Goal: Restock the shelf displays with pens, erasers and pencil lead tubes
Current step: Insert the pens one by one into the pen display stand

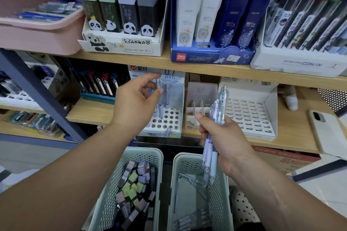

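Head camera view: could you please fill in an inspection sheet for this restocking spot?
Surface: wooden shelf, holding a holed pen display with a few standing in it.
Job's things: bundle of pens in hand; left basket of what look like lead tubes; right basket with a few more pens.
Clutter: phone, slotted white tray, cardboard divider.
Hands: right hand grips the bundle; left hand at the display, grip unclear.
Cables: nothing seen.
Surroundings: upper shelf of full display boxes; pink tub.
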`<act>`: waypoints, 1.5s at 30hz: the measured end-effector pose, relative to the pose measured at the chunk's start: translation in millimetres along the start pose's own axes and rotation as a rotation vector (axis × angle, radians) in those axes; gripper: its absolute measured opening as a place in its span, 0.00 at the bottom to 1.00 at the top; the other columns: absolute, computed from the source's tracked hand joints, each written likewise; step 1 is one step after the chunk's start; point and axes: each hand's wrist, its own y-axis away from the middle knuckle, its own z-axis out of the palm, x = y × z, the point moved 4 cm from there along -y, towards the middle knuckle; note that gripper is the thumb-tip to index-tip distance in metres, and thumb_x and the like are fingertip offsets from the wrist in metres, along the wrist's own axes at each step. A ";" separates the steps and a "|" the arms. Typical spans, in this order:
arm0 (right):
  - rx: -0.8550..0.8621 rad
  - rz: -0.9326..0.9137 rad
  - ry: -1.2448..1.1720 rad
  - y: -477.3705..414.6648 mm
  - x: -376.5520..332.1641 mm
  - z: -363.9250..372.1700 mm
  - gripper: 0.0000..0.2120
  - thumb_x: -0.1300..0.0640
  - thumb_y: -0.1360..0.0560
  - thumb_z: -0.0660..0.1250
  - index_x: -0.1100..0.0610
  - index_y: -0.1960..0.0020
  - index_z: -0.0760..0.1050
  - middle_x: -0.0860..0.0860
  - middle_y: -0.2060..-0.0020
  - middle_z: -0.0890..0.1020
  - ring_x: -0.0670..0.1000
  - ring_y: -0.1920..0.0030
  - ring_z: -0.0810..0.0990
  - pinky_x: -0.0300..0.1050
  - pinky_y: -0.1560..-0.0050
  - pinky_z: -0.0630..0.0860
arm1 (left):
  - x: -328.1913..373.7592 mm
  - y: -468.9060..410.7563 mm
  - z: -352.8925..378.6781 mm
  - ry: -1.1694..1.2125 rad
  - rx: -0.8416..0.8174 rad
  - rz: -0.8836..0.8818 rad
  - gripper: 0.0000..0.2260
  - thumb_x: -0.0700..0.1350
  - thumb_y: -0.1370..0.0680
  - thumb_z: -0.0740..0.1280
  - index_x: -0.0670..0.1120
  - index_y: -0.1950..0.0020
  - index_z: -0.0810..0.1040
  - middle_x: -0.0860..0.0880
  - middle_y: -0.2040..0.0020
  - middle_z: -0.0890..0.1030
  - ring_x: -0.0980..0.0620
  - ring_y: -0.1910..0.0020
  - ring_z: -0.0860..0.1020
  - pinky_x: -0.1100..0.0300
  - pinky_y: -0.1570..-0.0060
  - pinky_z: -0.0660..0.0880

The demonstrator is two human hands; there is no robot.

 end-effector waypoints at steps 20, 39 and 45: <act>-0.024 -0.002 0.023 2.0 -4.9 -10.8 0.10 0.53 0.27 0.77 0.55 0.55 0.77 0.50 0.69 0.78 0.47 0.70 0.74 0.44 0.61 0.76 | -11.5 -13.3 7.5 -0.354 0.081 0.105 0.13 0.46 0.25 0.75 0.49 0.41 0.84 0.54 0.54 0.85 0.52 0.59 0.80 0.53 0.51 0.79; -0.247 0.120 -0.105 6.9 -5.1 1.3 0.08 0.55 0.26 0.75 0.57 0.53 0.78 0.51 0.68 0.77 0.48 0.69 0.71 0.45 0.62 0.73 | -13.6 -8.8 24.6 -0.855 -0.108 0.285 0.22 0.48 0.29 0.75 0.47 0.35 0.81 0.40 0.45 0.76 0.35 0.52 0.76 0.43 0.54 0.79; -0.292 0.120 -0.055 8.5 -2.5 10.0 0.10 0.54 0.27 0.77 0.56 0.56 0.77 0.52 0.69 0.76 0.49 0.70 0.71 0.45 0.63 0.73 | -1.1 -0.8 21.5 -0.760 -0.179 0.237 0.24 0.49 0.24 0.70 0.46 0.28 0.74 0.43 0.40 0.75 0.39 0.42 0.75 0.45 0.43 0.75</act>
